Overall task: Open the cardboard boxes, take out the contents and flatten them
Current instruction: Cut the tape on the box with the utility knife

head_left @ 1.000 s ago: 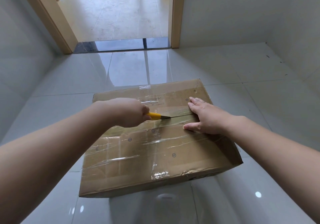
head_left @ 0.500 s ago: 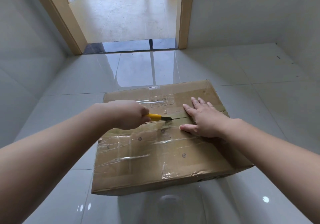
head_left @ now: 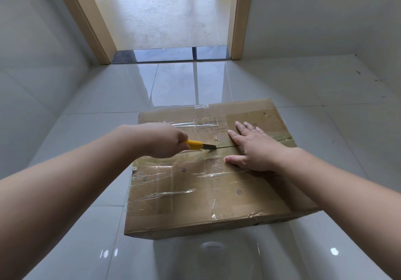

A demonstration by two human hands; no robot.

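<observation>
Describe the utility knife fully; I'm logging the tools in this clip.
The yellow-handled utility knife is a slim plastic cutter with a short grey metal blade extended. The left hand grips its handle, hiding the rear. It lies nearly level, pointing right, its tip at the taped centre seam of the brown cardboard box, close to the right hand pressed flat on the lid.
</observation>
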